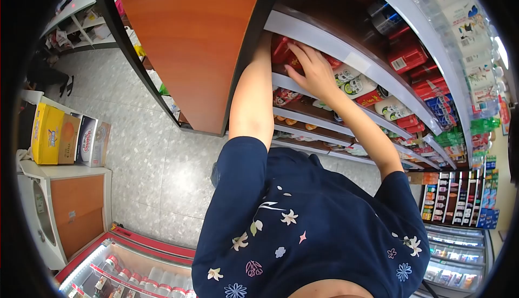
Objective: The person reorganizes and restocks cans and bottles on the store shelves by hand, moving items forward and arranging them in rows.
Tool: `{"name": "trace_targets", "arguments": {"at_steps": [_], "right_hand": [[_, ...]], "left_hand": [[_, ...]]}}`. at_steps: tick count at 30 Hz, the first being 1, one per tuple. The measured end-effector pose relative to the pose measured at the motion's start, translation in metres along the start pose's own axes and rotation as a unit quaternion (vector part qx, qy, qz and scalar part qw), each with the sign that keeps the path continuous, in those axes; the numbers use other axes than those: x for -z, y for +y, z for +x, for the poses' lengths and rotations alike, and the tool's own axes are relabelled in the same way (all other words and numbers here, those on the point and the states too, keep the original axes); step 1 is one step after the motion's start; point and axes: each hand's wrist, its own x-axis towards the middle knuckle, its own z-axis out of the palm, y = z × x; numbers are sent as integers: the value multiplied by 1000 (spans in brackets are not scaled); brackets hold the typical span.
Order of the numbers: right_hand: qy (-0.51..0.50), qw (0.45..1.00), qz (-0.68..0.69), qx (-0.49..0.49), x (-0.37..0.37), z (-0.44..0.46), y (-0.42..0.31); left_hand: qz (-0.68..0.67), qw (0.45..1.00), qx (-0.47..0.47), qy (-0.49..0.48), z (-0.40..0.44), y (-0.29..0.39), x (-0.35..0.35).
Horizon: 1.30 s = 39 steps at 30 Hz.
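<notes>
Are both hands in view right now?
No, only the right hand shows; the left forearm runs out of sight at the shelf beside the brown panel.

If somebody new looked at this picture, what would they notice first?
Probably the dark blue flowery shirt, filling the lower middle. Next, the big orange-brown panel at the upper left, and just right of it the person's right hand at some red packaging on the shelves. The bright yellow box stands out at far left.

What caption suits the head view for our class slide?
Right hand at red packaging on stocked shelves, the left hand hidden from view.
</notes>
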Motion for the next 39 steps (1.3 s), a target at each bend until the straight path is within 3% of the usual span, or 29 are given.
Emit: {"name": "trace_targets", "arguments": {"at_steps": [3, 8, 15, 18, 22, 25, 31, 35, 39], "right_hand": [[-27, 995, -97, -28, -13, 17, 12], [-69, 992, -51, -91, -30, 31, 22], [13, 995, -79, -62, -37, 24, 33], [-31, 995, -60, -75, -37, 27, 35], [4, 998, -48, -46, -38, 24, 36], [-103, 989, 5, -108, -12, 22, 19], [24, 999, 12, 24, -22, -26, 29], [40, 996, 10, 76, -24, -52, 40], [102, 983, 24, 151, -26, -61, 51]], "left_hand": [[36, 999, -10, -5, 12, -2, -5], [95, 995, -23, -16, 31, -7, -12], [149, 987, -49, -27, 45, -8, -16], [165, 984, -67, -27, 47, -7, -14], [174, 980, -95, -15, 46, -4, -13], [180, 976, -121, 3, 41, 0, -10], [176, 968, -171, 43, -3, 6, 0], [163, 983, -86, -17, -53, 46, 43], [56, 982, -122, 136, -97, 65, 59]]}}
